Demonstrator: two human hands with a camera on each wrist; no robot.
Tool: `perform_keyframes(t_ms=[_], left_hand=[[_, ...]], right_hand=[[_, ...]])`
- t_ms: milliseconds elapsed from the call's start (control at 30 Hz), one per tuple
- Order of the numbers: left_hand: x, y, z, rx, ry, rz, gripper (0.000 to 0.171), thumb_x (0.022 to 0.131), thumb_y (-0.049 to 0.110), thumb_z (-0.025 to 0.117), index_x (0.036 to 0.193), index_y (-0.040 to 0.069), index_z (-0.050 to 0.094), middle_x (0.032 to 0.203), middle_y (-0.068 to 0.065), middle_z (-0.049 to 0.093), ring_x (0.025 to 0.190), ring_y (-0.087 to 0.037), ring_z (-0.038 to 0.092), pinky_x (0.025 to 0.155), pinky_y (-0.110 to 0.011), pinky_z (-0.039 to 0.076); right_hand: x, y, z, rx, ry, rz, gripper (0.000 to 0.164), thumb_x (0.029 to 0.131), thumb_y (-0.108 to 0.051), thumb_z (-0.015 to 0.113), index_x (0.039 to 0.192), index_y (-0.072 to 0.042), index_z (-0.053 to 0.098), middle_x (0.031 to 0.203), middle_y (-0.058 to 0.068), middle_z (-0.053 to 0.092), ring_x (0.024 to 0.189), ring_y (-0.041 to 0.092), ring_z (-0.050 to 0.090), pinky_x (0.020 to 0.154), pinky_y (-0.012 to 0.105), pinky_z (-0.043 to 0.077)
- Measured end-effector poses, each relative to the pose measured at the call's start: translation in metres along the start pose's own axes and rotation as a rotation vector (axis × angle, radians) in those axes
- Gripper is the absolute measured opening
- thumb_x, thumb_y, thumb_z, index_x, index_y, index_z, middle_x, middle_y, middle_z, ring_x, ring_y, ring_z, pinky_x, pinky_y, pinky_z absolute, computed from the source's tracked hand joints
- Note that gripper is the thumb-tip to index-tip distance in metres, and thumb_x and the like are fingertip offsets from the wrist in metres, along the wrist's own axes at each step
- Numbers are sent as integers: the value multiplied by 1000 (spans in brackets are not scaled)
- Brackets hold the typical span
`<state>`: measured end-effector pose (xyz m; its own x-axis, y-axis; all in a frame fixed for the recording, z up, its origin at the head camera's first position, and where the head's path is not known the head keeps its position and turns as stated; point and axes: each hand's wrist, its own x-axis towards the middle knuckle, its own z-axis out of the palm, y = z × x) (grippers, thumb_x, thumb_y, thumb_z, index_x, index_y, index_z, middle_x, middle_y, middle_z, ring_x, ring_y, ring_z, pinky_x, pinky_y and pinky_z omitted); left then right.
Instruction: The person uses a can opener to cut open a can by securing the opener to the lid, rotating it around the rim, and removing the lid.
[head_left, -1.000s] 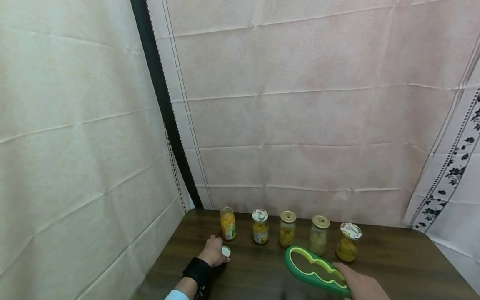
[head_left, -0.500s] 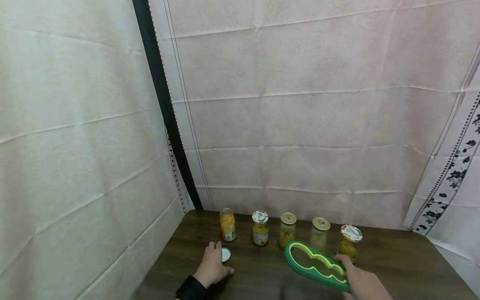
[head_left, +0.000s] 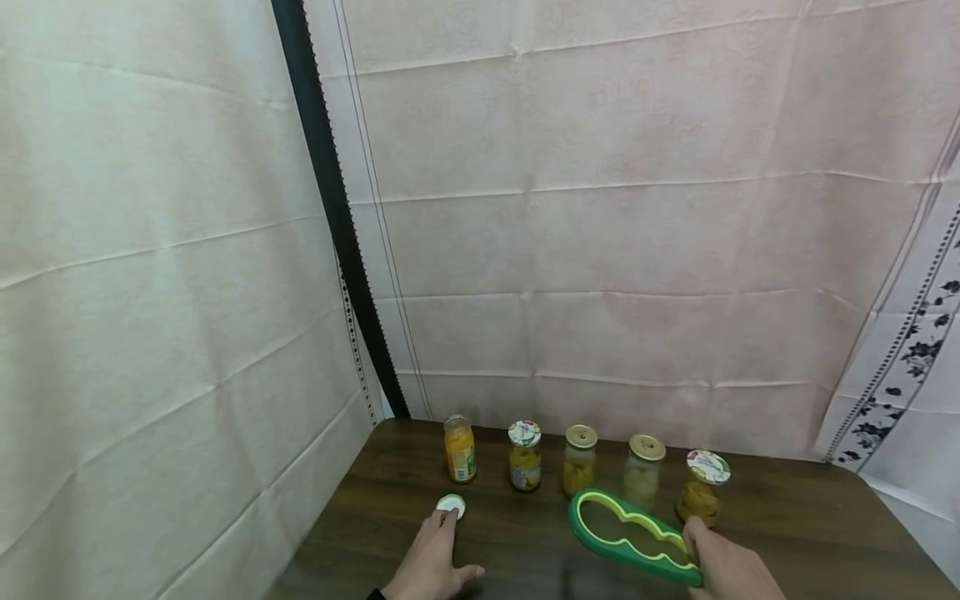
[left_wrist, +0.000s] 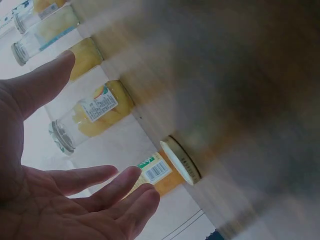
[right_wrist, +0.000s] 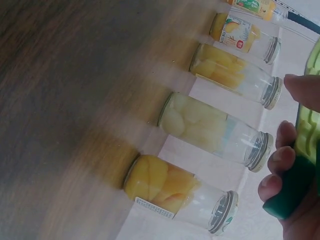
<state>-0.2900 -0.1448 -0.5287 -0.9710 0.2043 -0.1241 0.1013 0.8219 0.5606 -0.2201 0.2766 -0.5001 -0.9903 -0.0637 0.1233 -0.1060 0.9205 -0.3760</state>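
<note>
My left hand (head_left: 431, 560), fingers extended and holding nothing, is just in front of a loose jar lid (head_left: 451, 505) on the table. The lid lies with its white inside up; in the left wrist view a gap shows between the fingertips and the lid (left_wrist: 181, 161). Behind it stands an uncapped jar of orange fruit (head_left: 460, 452). My right hand (head_left: 729, 567) grips one end of a green jar opener (head_left: 592, 540) with scalloped inner edges, above the table. The opener's far end overlaps the lower parts of the middle jars in the head view.
More capped jars of fruit stand in a row: one with a floral lid (head_left: 525, 458), two with gold lids, (head_left: 579, 467) and a floral-lidded jar (head_left: 699, 496) at the right. The dark wooden table (head_left: 795, 517) ends at a cloth backdrop (head_left: 615, 250).
My left hand has drawn back toward me from beside the lid, and its fingers have straightened. The lid stays on the table. My right hand still holds the jar opener, nearly unmoved.
</note>
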Motion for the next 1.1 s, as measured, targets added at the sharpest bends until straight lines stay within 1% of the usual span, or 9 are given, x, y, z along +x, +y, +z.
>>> perform_keyframes(t_ms=[100,233,500,600,733,800,967,1067,1100], left_hand=[[1,-3,1,-11,-14,-15,98,81,41,95,152,-10,49,157,-39,42,143,-61,44,111,-76,42],[1,-5,2,-13,-27,-34,97,81,40,94,152,-9,50,155,-40,44,141,-60,46,110,-76,42],[-1,-7,3,3,-33,-46,94,82,42,93,149,-10,53,144,-34,53,133,-54,53,107,-73,46],[-2,-7,6,8,-31,-41,92,83,43,93,148,-9,54,142,-32,54,131,-53,55,105,-72,47],[-3,-6,9,9,-25,-30,90,84,43,92,147,-9,55,142,-33,55,131,-54,55,104,-73,48],[-3,-6,10,6,-27,-24,89,85,44,91,148,-8,55,144,-33,54,132,-55,54,104,-73,47],[-3,-10,12,12,-35,7,91,87,47,88,150,-9,53,151,-35,50,137,-57,51,105,-74,46],[-4,-10,13,25,-43,19,91,88,48,87,149,-11,52,152,-36,49,138,-57,50,106,-74,46],[-4,-9,14,29,-47,17,91,89,48,87,149,-10,52,152,-36,49,138,-57,50,106,-74,46]], right_hand=[[-1,-4,1,4,-29,52,49,78,-13,94,84,-19,46,71,-5,44,59,6,39,55,23,32],[-4,-6,1,16,-18,71,47,79,-11,93,80,-21,47,70,-6,43,59,5,38,56,21,32],[-12,7,4,-72,148,-180,54,67,-6,95,73,-26,45,72,-15,35,62,-5,29,55,17,31],[-14,8,4,-65,165,-180,55,65,-6,95,72,-26,45,72,-15,35,63,-6,30,55,17,31],[-14,9,4,-60,161,-148,50,66,-7,94,71,-26,48,74,-17,39,64,-7,33,57,17,33],[-14,11,4,-69,186,-184,48,65,-8,94,70,-26,49,76,-18,41,66,-8,33,58,17,34],[-10,15,4,-126,277,-342,38,62,-14,96,72,-27,62,88,-18,54,71,-11,37,58,19,39],[-10,16,4,-163,283,-353,32,62,-19,98,74,-25,68,93,-14,59,73,-11,40,58,20,42],[-10,17,5,-174,307,-356,33,61,-19,97,73,-26,68,93,-15,59,73,-11,40,58,20,42]])
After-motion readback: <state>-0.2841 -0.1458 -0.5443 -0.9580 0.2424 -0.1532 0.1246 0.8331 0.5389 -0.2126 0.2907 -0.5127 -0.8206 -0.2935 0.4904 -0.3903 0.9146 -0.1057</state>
